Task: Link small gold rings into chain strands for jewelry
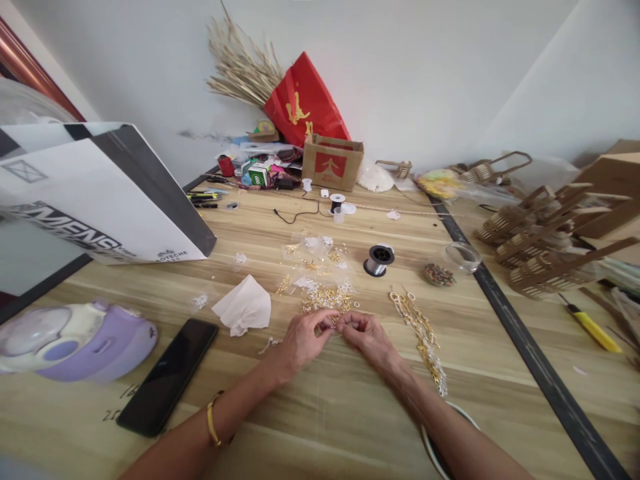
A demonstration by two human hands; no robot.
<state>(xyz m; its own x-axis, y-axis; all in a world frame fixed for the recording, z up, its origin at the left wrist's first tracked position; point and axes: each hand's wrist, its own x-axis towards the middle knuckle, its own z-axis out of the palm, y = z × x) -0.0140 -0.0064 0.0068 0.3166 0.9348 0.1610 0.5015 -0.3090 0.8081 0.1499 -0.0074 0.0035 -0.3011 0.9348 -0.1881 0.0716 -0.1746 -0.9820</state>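
My left hand [311,335] and my right hand [364,335] meet fingertip to fingertip over the wooden table [300,427]. Both are closed in a pinch on something too small to make out. Just beyond the fingers lies a pile of gold and silver jewelry pieces [327,297], with more small findings in clear plastic behind it. Right of my right hand, gold and silver chains [419,327] stretch along the tabletop. A small silvery piece [269,345] rests beside my left wrist.
A wire spool [379,261] stands beyond my right hand, with beads [439,275] farther right. On the left are a tissue [244,307], a phone [169,377], a purple-and-white device [95,340] and a large box [95,200]. Wooden baskets [540,253] crowd the right side.
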